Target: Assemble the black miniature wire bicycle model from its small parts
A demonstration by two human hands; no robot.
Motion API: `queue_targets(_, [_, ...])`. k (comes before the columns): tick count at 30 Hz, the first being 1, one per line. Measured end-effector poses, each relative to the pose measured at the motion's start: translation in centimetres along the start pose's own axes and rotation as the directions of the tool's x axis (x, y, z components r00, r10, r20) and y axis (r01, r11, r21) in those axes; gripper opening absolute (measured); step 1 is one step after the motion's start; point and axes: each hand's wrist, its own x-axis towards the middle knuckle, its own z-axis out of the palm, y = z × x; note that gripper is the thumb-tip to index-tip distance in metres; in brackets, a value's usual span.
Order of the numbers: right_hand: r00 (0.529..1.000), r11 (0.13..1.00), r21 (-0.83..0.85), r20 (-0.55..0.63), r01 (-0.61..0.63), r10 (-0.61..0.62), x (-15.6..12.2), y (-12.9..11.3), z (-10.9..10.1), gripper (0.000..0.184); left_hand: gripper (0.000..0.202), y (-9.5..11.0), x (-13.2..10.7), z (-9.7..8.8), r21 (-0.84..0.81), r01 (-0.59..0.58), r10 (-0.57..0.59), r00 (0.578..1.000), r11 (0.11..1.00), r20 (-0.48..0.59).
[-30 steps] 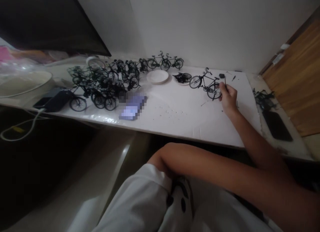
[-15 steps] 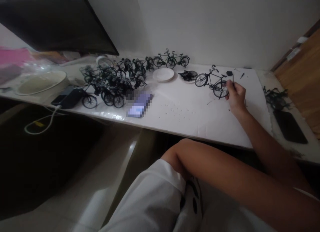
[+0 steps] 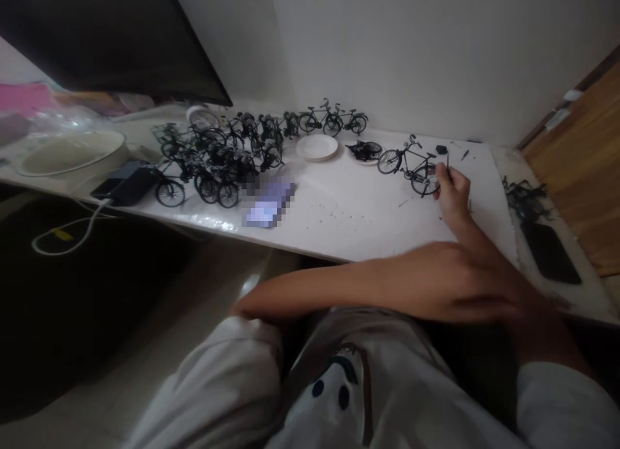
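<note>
The right hand (image 3: 451,188) is in the upper right part of the frame, on the white counter (image 3: 368,226). Its fingers are pressed together and pinch a thin dark tool (image 3: 447,159), which stands up from the fingertips. The hand is just beside the rear wheel of a small black model bicycle (image 3: 408,163), which stands upright on the counter. A small black block (image 3: 441,150) lies just behind it.

The left arm crosses the lower middle of the frame. The left hand (image 3: 245,309) rests on the white cloth of the leg and is blurred, so I cannot tell if it is spread or closed.

To the left of the bicycle there are a pile of black parts (image 3: 363,150) and a white dish (image 3: 317,147). A group of finished bicycles (image 3: 213,163) stands at the upper left. A black phone (image 3: 552,254) lies at the right edge.
</note>
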Motion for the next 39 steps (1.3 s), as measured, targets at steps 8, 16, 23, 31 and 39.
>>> queue_targets(8, [0.999,0.998,-0.052,0.019,0.029,-0.028,0.2,0.7,0.1,0.074,0.042,-8.7,-22.7,-0.4,0.245,0.599,-0.464,0.770,0.763,-0.438])
queue_targets(16, [1.000,0.992,-0.127,-0.004,0.013,-0.013,-0.1,0.5,0.2,0.070,0.054,-9.8,-31.8,-1.8,0.106,0.898,-0.559,0.354,0.426,-0.750])
queue_targets(23, [0.999,0.985,-0.167,-0.011,0.030,-0.032,0.4,1.1,-0.2,0.067,0.065,-10.9,-32.8,-1.6,0.084,0.884,-0.617,0.385,0.459,-0.687])
queue_targets(31, [1.000,0.990,-0.142,-0.022,0.016,-0.019,0.2,0.9,-0.4,0.055,0.073,-10.8,-32.0,-2.2,0.011,0.872,-0.624,0.359,0.489,-0.694])
queue_targets(39, [0.999,0.985,-0.172,-0.029,-0.019,0.014,0.0,0.9,-0.1,0.051,0.075,-12.2,-29.3,-4.6,0.009,0.849,-0.691,0.436,0.528,-0.576])
